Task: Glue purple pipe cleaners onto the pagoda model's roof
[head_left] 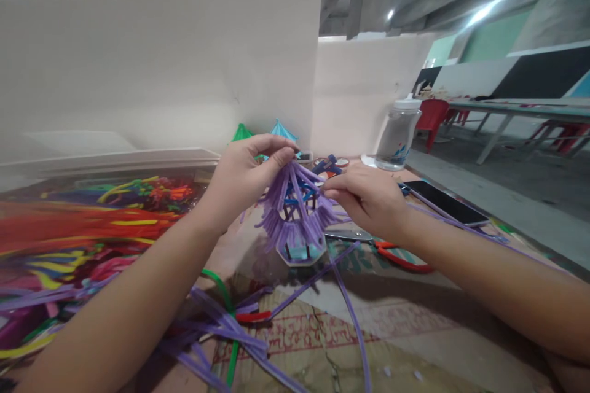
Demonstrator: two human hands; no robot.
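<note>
I log: purple model [299, 202], upright | left hand [246, 172]: above, nearer, pinching its peak | right hand [373, 195]: curled at its right, hold unclear

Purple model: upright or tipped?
Upright: the purple model has its base lowest and its roof narrowing upward to the left hand.

The miniature two-tiered pavilion model [302, 230], with splayed purple pipe-cleaner strips forming its upper and lower roofs around a blue frame section, stands upright on the worktop [415, 344], its dark posts rising from a pale polygonal base [295, 263].
</note>
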